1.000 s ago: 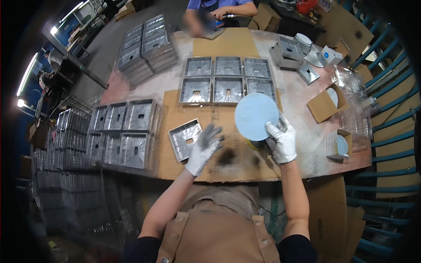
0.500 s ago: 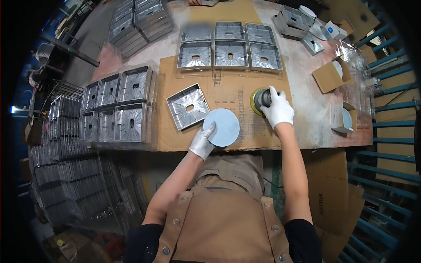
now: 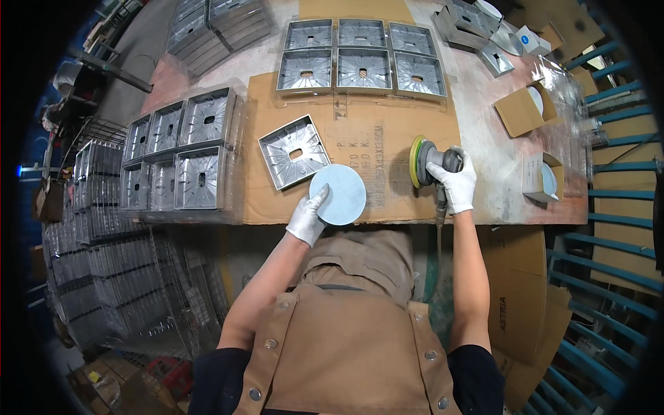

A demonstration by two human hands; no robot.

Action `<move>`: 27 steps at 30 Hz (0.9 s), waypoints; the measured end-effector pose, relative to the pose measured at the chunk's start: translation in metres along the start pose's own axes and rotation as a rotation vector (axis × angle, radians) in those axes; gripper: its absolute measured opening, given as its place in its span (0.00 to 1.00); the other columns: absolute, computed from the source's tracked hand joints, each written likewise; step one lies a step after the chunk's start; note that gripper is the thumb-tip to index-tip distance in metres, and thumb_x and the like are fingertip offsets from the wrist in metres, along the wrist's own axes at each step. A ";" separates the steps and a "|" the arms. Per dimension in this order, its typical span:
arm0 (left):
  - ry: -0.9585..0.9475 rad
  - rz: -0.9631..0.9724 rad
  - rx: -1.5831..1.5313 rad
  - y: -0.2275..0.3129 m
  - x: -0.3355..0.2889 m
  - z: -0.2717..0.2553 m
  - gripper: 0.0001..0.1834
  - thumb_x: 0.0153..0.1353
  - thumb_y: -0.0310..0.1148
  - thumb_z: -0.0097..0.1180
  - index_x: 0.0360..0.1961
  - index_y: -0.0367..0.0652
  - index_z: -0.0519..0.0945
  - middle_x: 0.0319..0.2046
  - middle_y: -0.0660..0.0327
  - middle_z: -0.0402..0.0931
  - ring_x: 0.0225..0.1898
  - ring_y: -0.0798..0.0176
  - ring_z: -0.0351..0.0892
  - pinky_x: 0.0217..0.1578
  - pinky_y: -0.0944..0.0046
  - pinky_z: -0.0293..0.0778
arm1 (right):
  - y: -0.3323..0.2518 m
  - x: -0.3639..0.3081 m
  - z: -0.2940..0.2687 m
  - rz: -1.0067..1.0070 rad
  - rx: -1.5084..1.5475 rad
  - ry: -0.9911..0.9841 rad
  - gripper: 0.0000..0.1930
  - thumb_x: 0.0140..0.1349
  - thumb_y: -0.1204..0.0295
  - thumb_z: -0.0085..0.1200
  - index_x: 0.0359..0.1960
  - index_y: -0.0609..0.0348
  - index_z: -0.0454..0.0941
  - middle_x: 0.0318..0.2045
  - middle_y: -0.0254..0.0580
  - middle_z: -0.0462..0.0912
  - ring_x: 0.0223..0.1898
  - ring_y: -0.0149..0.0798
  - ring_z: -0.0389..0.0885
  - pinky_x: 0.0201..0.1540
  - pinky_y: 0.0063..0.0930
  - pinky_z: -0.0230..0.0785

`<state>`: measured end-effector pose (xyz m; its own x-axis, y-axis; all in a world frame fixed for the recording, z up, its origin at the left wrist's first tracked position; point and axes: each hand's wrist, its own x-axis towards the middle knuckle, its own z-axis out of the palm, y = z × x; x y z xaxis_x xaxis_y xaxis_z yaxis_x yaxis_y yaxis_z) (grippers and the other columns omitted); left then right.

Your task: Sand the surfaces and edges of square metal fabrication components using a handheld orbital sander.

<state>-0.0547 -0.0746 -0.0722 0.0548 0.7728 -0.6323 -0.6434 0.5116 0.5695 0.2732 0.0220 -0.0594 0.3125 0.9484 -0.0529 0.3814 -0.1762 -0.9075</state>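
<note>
A round light-blue sanding disc (image 3: pixel 339 195) is gripped at its left edge by my gloved left hand (image 3: pixel 305 220), the thumb lying on its face. It hangs over the near right corner of a square cast-metal tray (image 3: pixel 277 158) that has a slot in its middle. My gloved right hand (image 3: pixel 458 185) is wrapped round the grey body of an orbital sander (image 3: pixel 451 162). The sander is tipped on its side, its yellow-green-edged pad turned to the left. A hose runs down from it past the table edge.
Flat cardboard (image 3: pixel 398 121) covers the middle of the table (image 3: pixel 477 124). Similar trays stand in a far group (image 3: pixel 362 69) and a left group (image 3: pixel 201 177). Two open cartons with discs (image 3: pixel 520 117) (image 3: pixel 541 178) sit at the right. Blue slats (image 3: pixel 619 196) line the right side.
The sander has tipped from pad-down to its side as my right hand moved right. My left hand has brought the disc slightly left and nearer. The view has shifted a little.
</note>
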 end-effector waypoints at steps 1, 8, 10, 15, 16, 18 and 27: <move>0.000 -0.006 0.002 -0.001 0.000 0.001 0.34 0.67 0.42 0.65 0.67 0.33 0.67 0.59 0.53 0.75 0.58 0.55 0.79 0.58 0.51 0.77 | 0.002 -0.003 -0.004 0.039 0.105 -0.027 0.40 0.42 0.68 0.80 0.59 0.64 0.75 0.51 0.50 0.82 0.51 0.42 0.81 0.55 0.34 0.77; 0.004 -0.005 0.037 -0.005 0.001 0.010 0.34 0.70 0.44 0.62 0.67 0.32 0.66 0.60 0.51 0.75 0.59 0.55 0.79 0.58 0.52 0.77 | 0.012 -0.016 -0.023 0.349 0.590 -0.102 0.35 0.52 0.74 0.74 0.61 0.62 0.72 0.36 0.42 0.83 0.23 0.33 0.81 0.22 0.26 0.75; -0.020 -0.017 0.031 -0.006 0.002 0.014 0.34 0.70 0.44 0.61 0.67 0.32 0.66 0.60 0.51 0.75 0.59 0.55 0.79 0.59 0.52 0.76 | 0.032 -0.012 -0.030 0.465 0.726 -0.154 0.24 0.58 0.70 0.69 0.55 0.60 0.75 0.33 0.43 0.84 0.24 0.37 0.83 0.23 0.32 0.78; -0.046 0.006 0.029 -0.009 0.002 0.026 0.33 0.70 0.44 0.61 0.67 0.33 0.67 0.59 0.53 0.75 0.59 0.55 0.78 0.59 0.54 0.76 | 0.063 -0.021 -0.039 0.655 1.034 -0.268 0.16 0.62 0.68 0.63 0.50 0.58 0.79 0.37 0.41 0.87 0.31 0.40 0.87 0.32 0.39 0.84; -0.042 0.003 0.025 -0.010 0.002 0.029 0.33 0.70 0.44 0.61 0.67 0.33 0.67 0.59 0.53 0.75 0.59 0.55 0.78 0.59 0.54 0.76 | 0.064 -0.025 -0.037 0.672 1.110 -0.231 0.17 0.63 0.68 0.63 0.51 0.59 0.80 0.43 0.43 0.87 0.39 0.42 0.87 0.42 0.41 0.83; -0.064 0.000 0.032 -0.011 0.002 0.036 0.33 0.70 0.44 0.62 0.67 0.33 0.67 0.58 0.52 0.75 0.60 0.55 0.77 0.59 0.54 0.75 | 0.061 -0.030 -0.037 0.680 1.202 -0.218 0.19 0.64 0.68 0.60 0.55 0.62 0.81 0.52 0.46 0.86 0.55 0.45 0.84 0.61 0.47 0.78; -0.190 -0.010 -0.124 -0.014 0.011 0.064 0.43 0.72 0.68 0.39 0.75 0.45 0.61 0.71 0.60 0.66 0.69 0.57 0.70 0.68 0.49 0.68 | 0.026 -0.054 -0.029 0.515 0.829 -0.250 0.27 0.59 0.68 0.66 0.59 0.62 0.76 0.40 0.43 0.86 0.39 0.40 0.87 0.42 0.34 0.83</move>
<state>0.0034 -0.0489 -0.0535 0.1973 0.8307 -0.5206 -0.7301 0.4789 0.4875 0.2915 -0.0411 -0.0675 0.0413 0.8530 -0.5203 -0.5040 -0.4318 -0.7480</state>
